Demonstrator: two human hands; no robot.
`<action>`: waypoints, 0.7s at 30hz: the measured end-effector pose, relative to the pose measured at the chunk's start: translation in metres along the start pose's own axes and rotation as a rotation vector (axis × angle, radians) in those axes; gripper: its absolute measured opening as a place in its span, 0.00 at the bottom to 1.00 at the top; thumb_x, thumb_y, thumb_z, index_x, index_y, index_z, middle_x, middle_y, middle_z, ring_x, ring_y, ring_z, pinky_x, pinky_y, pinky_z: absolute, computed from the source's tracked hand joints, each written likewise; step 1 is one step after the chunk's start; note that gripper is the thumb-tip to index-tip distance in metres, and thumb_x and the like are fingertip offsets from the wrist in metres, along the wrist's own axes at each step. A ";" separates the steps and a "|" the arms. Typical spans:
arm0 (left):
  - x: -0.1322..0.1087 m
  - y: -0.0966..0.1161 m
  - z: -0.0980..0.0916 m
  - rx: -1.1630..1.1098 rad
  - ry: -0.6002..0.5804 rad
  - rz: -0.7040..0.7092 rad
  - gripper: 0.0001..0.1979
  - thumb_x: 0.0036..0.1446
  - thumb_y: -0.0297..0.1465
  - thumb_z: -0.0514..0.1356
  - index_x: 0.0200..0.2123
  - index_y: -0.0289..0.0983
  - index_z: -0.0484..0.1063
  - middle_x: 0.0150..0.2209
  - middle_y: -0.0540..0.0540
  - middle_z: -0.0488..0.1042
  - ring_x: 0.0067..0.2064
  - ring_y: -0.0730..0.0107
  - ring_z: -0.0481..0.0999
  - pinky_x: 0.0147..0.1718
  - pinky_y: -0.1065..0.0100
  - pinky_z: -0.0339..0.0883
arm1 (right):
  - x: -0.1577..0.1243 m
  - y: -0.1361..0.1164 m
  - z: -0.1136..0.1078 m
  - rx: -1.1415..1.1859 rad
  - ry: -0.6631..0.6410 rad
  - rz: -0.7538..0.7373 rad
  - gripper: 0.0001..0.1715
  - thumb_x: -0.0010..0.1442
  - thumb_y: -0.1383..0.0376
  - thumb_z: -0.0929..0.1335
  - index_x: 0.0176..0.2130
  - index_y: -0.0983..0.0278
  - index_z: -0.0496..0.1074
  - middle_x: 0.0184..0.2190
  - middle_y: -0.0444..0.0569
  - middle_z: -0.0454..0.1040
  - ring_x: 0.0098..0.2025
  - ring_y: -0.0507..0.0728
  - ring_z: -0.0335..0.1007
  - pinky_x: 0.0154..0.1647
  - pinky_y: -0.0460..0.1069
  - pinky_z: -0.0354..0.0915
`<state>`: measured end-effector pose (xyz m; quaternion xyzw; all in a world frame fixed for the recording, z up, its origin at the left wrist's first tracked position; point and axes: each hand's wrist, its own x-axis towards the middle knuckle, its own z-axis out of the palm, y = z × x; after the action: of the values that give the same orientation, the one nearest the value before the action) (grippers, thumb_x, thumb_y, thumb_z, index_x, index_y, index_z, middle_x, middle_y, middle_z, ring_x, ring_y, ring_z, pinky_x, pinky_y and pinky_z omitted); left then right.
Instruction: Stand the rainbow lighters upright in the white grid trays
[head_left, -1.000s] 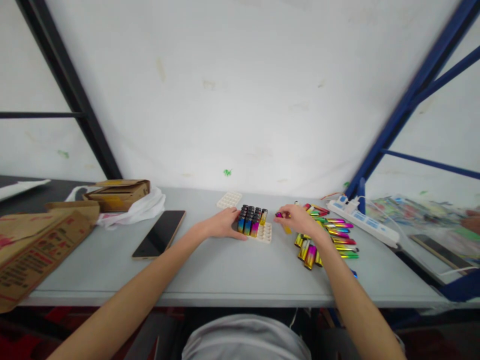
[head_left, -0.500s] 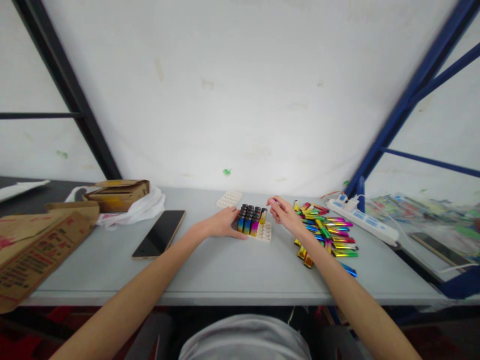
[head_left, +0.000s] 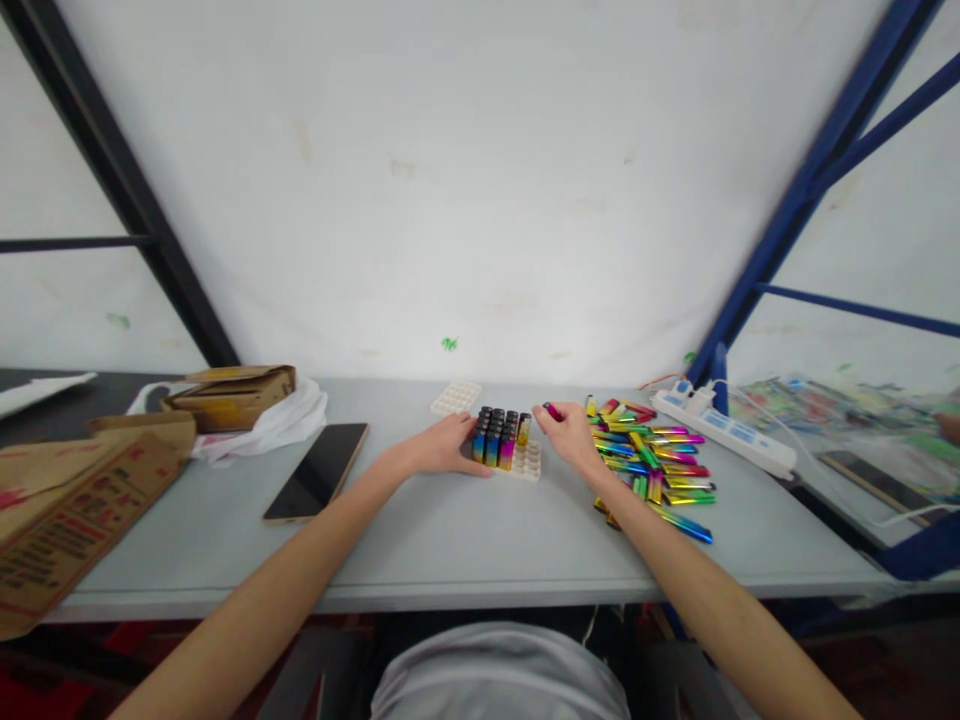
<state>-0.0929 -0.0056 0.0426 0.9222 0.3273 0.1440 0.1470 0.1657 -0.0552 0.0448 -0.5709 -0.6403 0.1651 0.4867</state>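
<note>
Black-topped lighters (head_left: 495, 438) with shiny blue, gold and pink bodies stand upright in close rows in a white tray (head_left: 529, 462) of round holes. A gold lighter (head_left: 523, 430) stands at their right side, and holes show at the tray's right front. My left hand (head_left: 444, 445) rests against the left side of the rows, thumb in front and fingers spread toward the back. Just right of the tray, my right hand (head_left: 568, 432) is closed around a pink lighter (head_left: 553, 411), whose end sticks out above the fingers. A pile of loose metallic lighters (head_left: 660, 460) lies beyond my right wrist.
A second white tray (head_left: 456, 398) lies behind. On the left are a phone (head_left: 318, 472), a small carton (head_left: 232, 398) on a white plastic bag (head_left: 274, 435), and a large cardboard box (head_left: 90, 500). A white power strip (head_left: 724, 435) with cables lies at right, near a blue frame (head_left: 817, 180).
My right hand has turned, and the pink lighter in it shows more plainly. The view has shifted slightly. My left hand keeps its place beside the rows.
</note>
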 end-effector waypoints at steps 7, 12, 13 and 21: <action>-0.001 0.001 -0.001 -0.005 -0.003 -0.004 0.34 0.49 0.56 0.72 0.49 0.37 0.75 0.48 0.39 0.79 0.50 0.45 0.78 0.54 0.53 0.72 | 0.001 -0.002 0.001 -0.033 -0.044 -0.024 0.25 0.55 0.47 0.61 0.18 0.57 0.51 0.19 0.41 0.47 0.24 0.51 0.46 0.26 0.49 0.44; -0.001 0.001 -0.001 0.003 -0.004 -0.007 0.34 0.49 0.56 0.72 0.48 0.37 0.75 0.48 0.39 0.79 0.49 0.45 0.78 0.53 0.54 0.72 | -0.001 -0.008 -0.002 -0.030 -0.038 -0.030 0.29 0.58 0.43 0.62 0.19 0.58 0.53 0.19 0.41 0.48 0.25 0.52 0.46 0.27 0.49 0.46; -0.001 0.001 -0.001 -0.001 -0.004 -0.003 0.33 0.49 0.56 0.72 0.48 0.38 0.75 0.48 0.40 0.79 0.49 0.46 0.78 0.52 0.54 0.72 | -0.001 -0.009 -0.002 -0.030 -0.044 -0.032 0.31 0.59 0.41 0.62 0.19 0.58 0.54 0.18 0.41 0.49 0.25 0.52 0.47 0.27 0.49 0.46; -0.001 0.001 -0.001 0.012 -0.014 -0.013 0.33 0.49 0.57 0.72 0.48 0.37 0.75 0.47 0.39 0.78 0.49 0.46 0.77 0.53 0.53 0.72 | -0.003 -0.008 0.000 -0.088 -0.055 -0.068 0.35 0.60 0.38 0.63 0.17 0.59 0.54 0.18 0.41 0.48 0.24 0.51 0.46 0.26 0.49 0.44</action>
<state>-0.0929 -0.0068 0.0438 0.9219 0.3333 0.1346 0.1448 0.1606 -0.0604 0.0494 -0.5650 -0.6791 0.1358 0.4485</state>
